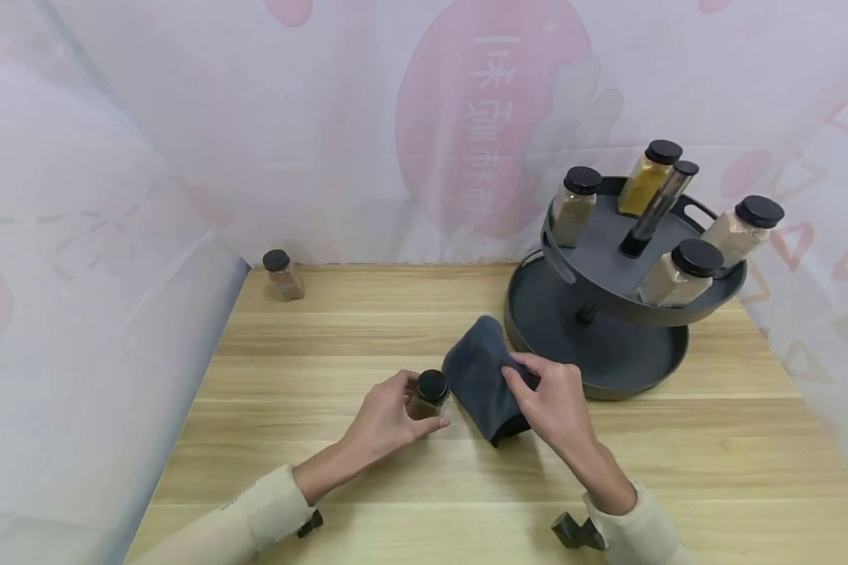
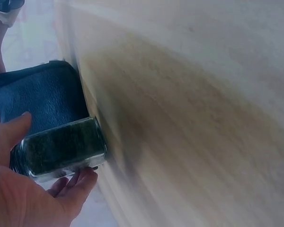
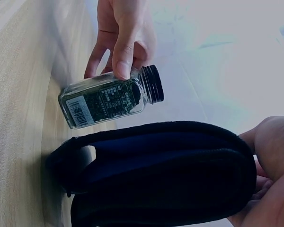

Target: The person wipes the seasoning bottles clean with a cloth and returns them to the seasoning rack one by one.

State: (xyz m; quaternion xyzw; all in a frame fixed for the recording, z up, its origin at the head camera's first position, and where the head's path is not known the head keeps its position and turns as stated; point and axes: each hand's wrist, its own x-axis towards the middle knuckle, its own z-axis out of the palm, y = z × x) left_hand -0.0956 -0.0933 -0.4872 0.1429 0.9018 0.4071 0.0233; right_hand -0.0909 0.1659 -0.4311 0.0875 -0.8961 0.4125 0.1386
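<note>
A spice jar (image 1: 429,396) with a black lid and dark green flakes inside stands upright on the wooden table. Around its left side is my left hand (image 1: 389,416), thumb in front and fingers behind, spread rather than clenched; in the left wrist view a gap shows between thumb and glass. The jar's barcode label shows in the right wrist view. My right hand (image 1: 553,396) pinches a folded dark grey cloth (image 1: 484,377) by its right side, just right of the jar. The cloth's lower edge hangs close to the tabletop.
A two-tier black turntable rack (image 1: 597,353) stands at the right, its upper tier holding several spice jars, one a yellow-filled jar (image 1: 646,184). Another spice jar (image 1: 284,278) stands at the table's back left. A patterned white curtain (image 1: 325,196) encloses the table (image 1: 325,345).
</note>
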